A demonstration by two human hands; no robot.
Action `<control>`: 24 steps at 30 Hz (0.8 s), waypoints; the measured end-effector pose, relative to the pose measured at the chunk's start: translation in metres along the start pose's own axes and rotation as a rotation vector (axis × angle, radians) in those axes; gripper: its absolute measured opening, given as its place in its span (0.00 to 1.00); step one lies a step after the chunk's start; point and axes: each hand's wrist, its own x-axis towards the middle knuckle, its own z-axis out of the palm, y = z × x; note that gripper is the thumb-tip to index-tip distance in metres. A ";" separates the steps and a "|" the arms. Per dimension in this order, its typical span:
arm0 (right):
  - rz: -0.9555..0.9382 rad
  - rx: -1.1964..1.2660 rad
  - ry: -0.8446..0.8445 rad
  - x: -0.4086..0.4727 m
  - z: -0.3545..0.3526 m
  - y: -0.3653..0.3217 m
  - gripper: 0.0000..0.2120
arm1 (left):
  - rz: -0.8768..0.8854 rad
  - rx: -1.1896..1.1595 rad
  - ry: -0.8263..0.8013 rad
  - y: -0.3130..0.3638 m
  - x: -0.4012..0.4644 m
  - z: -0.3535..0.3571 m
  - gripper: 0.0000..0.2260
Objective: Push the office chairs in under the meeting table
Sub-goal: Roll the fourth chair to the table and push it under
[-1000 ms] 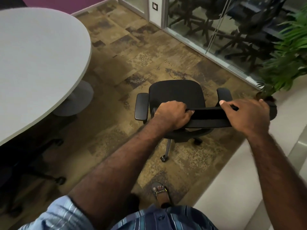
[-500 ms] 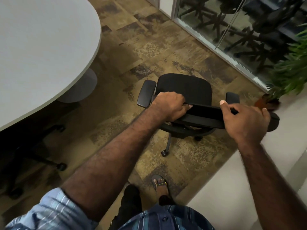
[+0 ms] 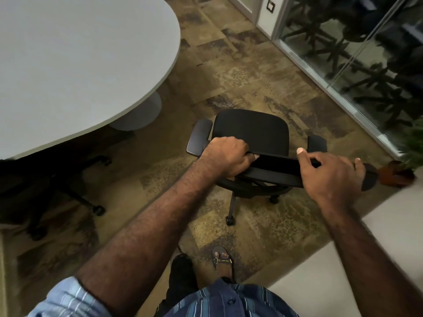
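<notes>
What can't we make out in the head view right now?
- Left hand: its fingers curl over the chair backrest, tips hidden.
- Right hand: motion-blurred; backrest's right end hidden behind it.
- Second chair: under the table, in shadow; only legs and casters show.
- Plant: cut off by right edge.

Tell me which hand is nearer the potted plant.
Right. The right hand grips the chair backrest end beside the potted plant; the left hand grips the far end.
</notes>
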 end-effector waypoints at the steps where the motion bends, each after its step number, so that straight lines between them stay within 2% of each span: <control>1: -0.020 0.013 -0.003 0.003 0.001 -0.006 0.27 | -0.023 0.008 0.008 -0.002 -0.006 -0.001 0.23; 12: -0.250 0.096 -0.080 0.045 0.018 -0.060 0.30 | -0.303 -0.066 -0.009 -0.027 -0.046 -0.014 0.23; 20: -0.446 0.160 -0.123 0.057 0.035 -0.123 0.30 | -0.504 -0.048 0.028 -0.059 -0.086 -0.031 0.22; 24: -0.524 0.158 -0.169 0.064 0.041 -0.152 0.33 | -0.580 -0.123 0.011 -0.072 -0.099 -0.039 0.21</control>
